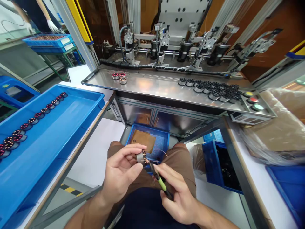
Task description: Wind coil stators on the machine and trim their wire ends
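Note:
Above my lap, my left hand [120, 173] pinches a small wound motor stator [140, 157], a grey ring with copper coils facing right. A thin loose copper wire [164, 152] curves out from it to the right. My right hand [177, 192] is closed around wire cutters [162, 183] with green and black handles. The jaws of the cutters meet the coil side of the stator, close to the wire ends; whether they are closed on a wire I cannot tell. Below the hands, a blue bin [162, 138] with a piece of cardboard stands on the floor.
A blue tray [59, 117] on the left holds a row of stators. Several stators [122, 79] with red or copper coils and many black ones [214, 90] sit on the machine's metal ledge [152, 86]. Push buttons [253, 100] are at right. A gloved co-worker [52, 26] stands far left.

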`<state>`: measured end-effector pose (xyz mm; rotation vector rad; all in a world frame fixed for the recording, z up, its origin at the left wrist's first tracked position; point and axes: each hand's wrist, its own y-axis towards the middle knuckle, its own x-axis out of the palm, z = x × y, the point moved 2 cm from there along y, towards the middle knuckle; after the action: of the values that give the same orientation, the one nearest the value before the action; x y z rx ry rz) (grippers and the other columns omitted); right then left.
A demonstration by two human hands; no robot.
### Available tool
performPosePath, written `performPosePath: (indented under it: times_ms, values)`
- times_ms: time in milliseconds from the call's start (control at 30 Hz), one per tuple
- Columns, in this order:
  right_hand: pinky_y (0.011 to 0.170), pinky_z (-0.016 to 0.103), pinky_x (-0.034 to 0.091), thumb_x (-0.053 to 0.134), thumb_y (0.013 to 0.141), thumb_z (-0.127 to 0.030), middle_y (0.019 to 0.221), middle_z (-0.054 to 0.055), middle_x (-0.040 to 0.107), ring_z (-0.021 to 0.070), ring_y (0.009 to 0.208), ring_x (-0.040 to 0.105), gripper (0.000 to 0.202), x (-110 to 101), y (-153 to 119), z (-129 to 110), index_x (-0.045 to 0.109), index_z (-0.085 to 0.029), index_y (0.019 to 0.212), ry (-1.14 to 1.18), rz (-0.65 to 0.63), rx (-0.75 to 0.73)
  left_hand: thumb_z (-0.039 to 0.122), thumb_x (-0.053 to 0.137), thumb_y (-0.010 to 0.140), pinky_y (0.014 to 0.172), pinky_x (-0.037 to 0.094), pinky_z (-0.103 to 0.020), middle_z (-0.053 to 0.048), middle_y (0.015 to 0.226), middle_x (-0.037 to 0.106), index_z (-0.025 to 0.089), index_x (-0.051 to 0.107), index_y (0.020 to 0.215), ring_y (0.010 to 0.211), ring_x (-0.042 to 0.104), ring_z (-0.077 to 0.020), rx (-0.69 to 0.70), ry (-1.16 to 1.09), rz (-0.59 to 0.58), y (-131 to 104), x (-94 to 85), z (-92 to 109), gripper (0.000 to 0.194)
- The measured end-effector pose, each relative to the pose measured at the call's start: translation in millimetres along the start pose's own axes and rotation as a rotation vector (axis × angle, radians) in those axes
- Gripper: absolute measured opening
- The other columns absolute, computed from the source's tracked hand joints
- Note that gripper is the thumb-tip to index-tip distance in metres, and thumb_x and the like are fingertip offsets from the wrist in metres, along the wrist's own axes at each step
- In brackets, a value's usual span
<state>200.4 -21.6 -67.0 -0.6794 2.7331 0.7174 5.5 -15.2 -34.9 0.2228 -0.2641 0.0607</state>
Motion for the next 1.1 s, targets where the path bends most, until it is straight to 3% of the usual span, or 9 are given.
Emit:
performPosePath:
  times_ms: [100,233,533,633,900,1100]
  values:
    - [0.082,0.031,0.057,0.05,0.064,-0.003,0.109,0.009,0.064,0.0231,0.1,0.064,0.086,1.1,2.3,-0.2,0.043,-0.025,0.147,0.011,-0.017,-0.002,0.012,0.068,0.087,0.093,0.057,-0.03,-0.008,0.112,0.073,0.024,0.072,0.103,0.11,0.068,-0.0204,0.056,0.075,0.025,-0.1,0.8,2.8,0.021]
    - [0.084,0.032,0.057,0.05,0.063,-0.003,0.105,0.008,0.063,0.0235,0.103,0.063,0.087,1.1,5.7,-0.6,0.043,-0.024,0.148,0.032,-0.027,-0.013,0.008,0.066,0.087,0.096,0.055,-0.03,-0.007,0.114,0.072,0.025,0.072,0.104,0.113,0.066,-0.0192,0.105,0.147,0.026,-0.9,3.2,6.3,0.025]
    - [0.062,0.028,0.055,0.049,0.065,-0.003,0.087,0.005,0.061,0.0186,0.075,0.061,0.081,-1.3,7.0,-1.3,0.047,-0.024,0.144,0.011,0.002,-0.052,0.007,0.068,0.084,0.092,0.057,-0.031,-0.007,0.114,0.073,0.025,0.072,0.105,0.112,0.067,-0.0213,0.125,0.2,-0.008,-2.9,3.2,6.2,0.028]
    - [0.058,0.027,0.054,0.049,0.067,-0.002,0.087,0.006,0.064,0.0194,0.074,0.063,0.081,-1.9,3.6,1.2,0.046,-0.025,0.144,-0.025,0.011,-0.026,0.006,0.067,0.085,0.094,0.056,-0.031,-0.007,0.116,0.072,0.025,0.071,0.107,0.115,0.065,-0.0213,0.115,0.21,-0.028,-4.4,1.6,3.8,0.03]
    - [0.081,0.031,0.058,0.049,0.064,-0.002,0.111,0.009,0.064,0.023,0.103,0.064,0.087,-1.0,8.2,-0.8,0.042,-0.025,0.148,0.028,0.015,-0.023,0.005,0.066,0.085,0.092,0.057,-0.03,-0.008,0.117,0.07,0.026,0.07,0.109,0.113,0.065,-0.0208,0.137,0.23,-0.049,-6.7,1.6,4.8,0.032]
    - [0.08,0.033,0.058,0.049,0.063,-0.002,0.104,0.009,0.064,0.0231,0.1,0.063,0.088,-0.8,10.9,-2.5,0.043,-0.024,0.148,0.04,0.018,-0.03,0.004,0.065,0.085,0.091,0.058,-0.028,-0.007,0.117,0.07,0.026,0.07,0.11,0.111,0.065,-0.0194,0.148,0.244,-0.094,-7.4,2.9,7.5,0.034]
